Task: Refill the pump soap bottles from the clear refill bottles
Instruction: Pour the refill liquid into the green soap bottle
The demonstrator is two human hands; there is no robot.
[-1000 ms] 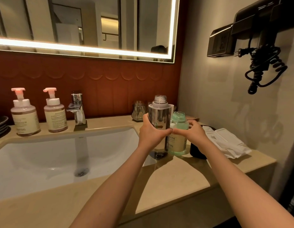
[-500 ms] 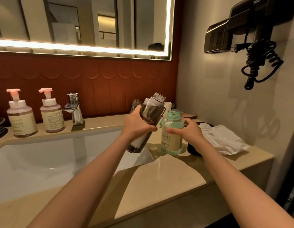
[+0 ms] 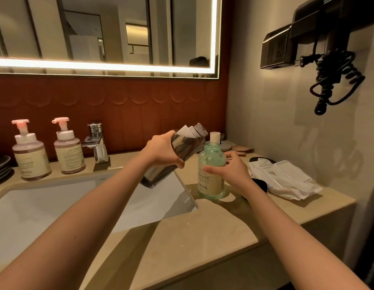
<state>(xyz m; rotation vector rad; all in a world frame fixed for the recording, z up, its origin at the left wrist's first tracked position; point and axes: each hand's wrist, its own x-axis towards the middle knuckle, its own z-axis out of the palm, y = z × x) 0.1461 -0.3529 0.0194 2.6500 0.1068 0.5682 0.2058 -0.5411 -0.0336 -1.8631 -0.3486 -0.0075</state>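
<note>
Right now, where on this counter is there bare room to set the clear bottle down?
The widest bare patch is the counter in front of the green bottle, between the basin and the front edge. Right of that bottle is crowded: packets over a dark dish. The back ledge left of the tap holds two pump bottles.

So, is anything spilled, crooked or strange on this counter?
No spill shows. The clear refill bottle is tilted, but the left hand grips it toward the open green soap bottle, which the right hand steadies. Only oddity: the hair dryer plug hangs beside the wall socket, not plugged in.
</note>
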